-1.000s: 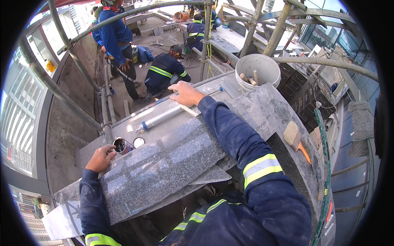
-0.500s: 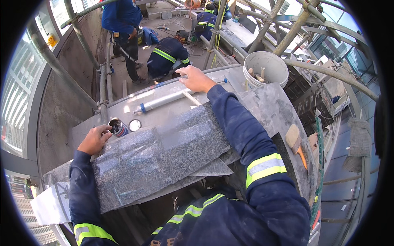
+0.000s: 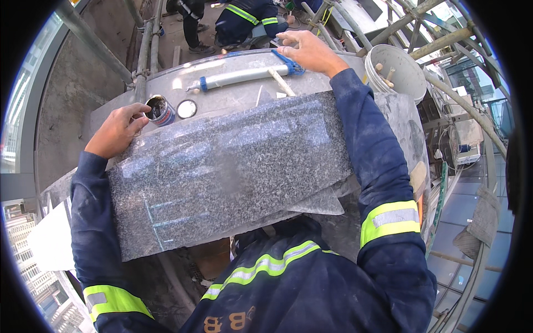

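Note:
A speckled grey granite slab (image 3: 261,161) with light-blue lines on its surface lies in front of my body. My left hand (image 3: 117,130) is at its far left edge, fingers bent and apart, fingertips next to an opened can (image 3: 160,111) of dark paste. Beside the can lies its round lid (image 3: 187,109). Past the slab's far right corner, my right hand (image 3: 311,53) has its fingers stretched out above the blue handle end of a silver caulking gun (image 3: 239,76). Whether it touches the handle is hard to see. A pale stick (image 3: 282,82) leans by the gun.
A white bucket (image 3: 397,72) with wooden-handled tools stands at the far right. A brush (image 3: 418,180) is partly hidden behind my right arm. Scaffold poles (image 3: 143,53) rise at the back left. A co-worker in reflective clothing (image 3: 244,19) crouches beyond the bench.
The view has tipped down and closer, so the slab looks larger and its blue lines show clearly. My right hand has shifted toward the caulking gun's handle; the left stays by the can.

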{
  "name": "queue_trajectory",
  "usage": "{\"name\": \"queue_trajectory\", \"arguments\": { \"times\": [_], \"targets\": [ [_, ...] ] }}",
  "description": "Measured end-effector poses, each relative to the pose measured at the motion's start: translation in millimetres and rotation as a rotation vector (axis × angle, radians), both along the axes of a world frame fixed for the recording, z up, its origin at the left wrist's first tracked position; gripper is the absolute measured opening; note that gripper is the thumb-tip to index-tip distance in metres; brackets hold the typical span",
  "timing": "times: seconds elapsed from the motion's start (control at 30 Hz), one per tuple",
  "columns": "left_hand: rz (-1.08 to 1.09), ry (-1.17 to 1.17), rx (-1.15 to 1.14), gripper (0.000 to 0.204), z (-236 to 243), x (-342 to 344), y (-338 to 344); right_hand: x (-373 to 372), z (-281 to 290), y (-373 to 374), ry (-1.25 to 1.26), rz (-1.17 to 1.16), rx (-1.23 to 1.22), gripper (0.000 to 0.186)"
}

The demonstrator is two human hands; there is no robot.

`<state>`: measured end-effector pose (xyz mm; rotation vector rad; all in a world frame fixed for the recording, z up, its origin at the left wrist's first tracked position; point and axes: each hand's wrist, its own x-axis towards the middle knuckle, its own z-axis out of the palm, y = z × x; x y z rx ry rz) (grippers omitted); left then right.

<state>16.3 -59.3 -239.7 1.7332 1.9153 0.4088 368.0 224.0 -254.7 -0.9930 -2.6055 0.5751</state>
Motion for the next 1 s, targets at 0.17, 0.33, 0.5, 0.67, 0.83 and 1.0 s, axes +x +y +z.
{"name": "queue_trajectory", "arguments": {
  "times": [0.17, 0.33, 0.5, 0.67, 0.83, 1.0],
  "targets": [
    [-0.025, 0.025, 0.042, 0.032, -5, -4, 1, 2, 0, 2, 0.053, -0.009, -0.016, 0.052],
    [-0.004, 0.003, 0.006, 0.032, 1, 2, 1, 0, 3, 1, 0.009, -0.011, -0.042, 0.052],
    [-0.042, 0.002, 0.06, 0.031, -1, -1, -1, 0, 3, 1, 0.019, 0.0, -0.003, 0.049],
    [-0.01, 0.006, -0.043, 0.032, 12, 7, 1, 0, 9, -6, 0.028, -0.014, -0.017, 0.049],
    [-0.039, -0.019, -0.019, 0.031, 12, 7, 4, 2, 8, -7, 0.072, -0.034, -0.009, 0.046],
    [-0.065, 0.002, 0.02, 0.029, 3, -2, 3, -2, 9, -10, 0.098, -0.044, -0.012, 0.041]
  ]
}}
